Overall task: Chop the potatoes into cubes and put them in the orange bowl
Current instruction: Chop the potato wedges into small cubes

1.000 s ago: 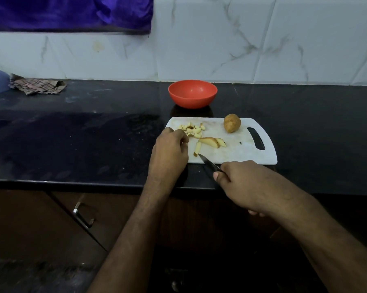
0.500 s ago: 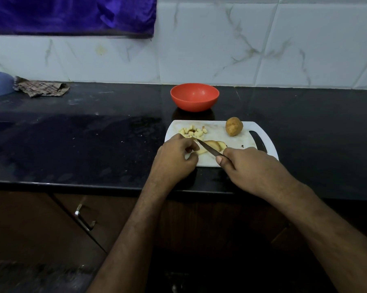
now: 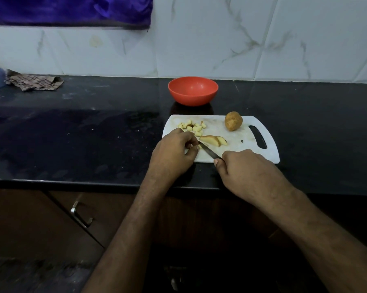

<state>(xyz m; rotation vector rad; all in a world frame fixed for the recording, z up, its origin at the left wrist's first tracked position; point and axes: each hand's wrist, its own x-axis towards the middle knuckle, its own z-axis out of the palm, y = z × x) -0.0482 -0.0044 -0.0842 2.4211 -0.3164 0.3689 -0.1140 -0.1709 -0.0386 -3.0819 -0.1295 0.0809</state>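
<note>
Left hand (image 3: 174, 151) pinches a potato strip, hidden under its fingers, pinning it for the black-bladed knife (image 3: 209, 151) gripped by right hand (image 3: 244, 169); orange plastic bowl (image 3: 192, 90) waits behind.

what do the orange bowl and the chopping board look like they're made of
Orange bowl: probably plastic, going by its even colour, thin rim and soft satin sheen. Chopping board: likely white plastic, matte and stained, with a moulded handle slot and rounded corners.
</note>
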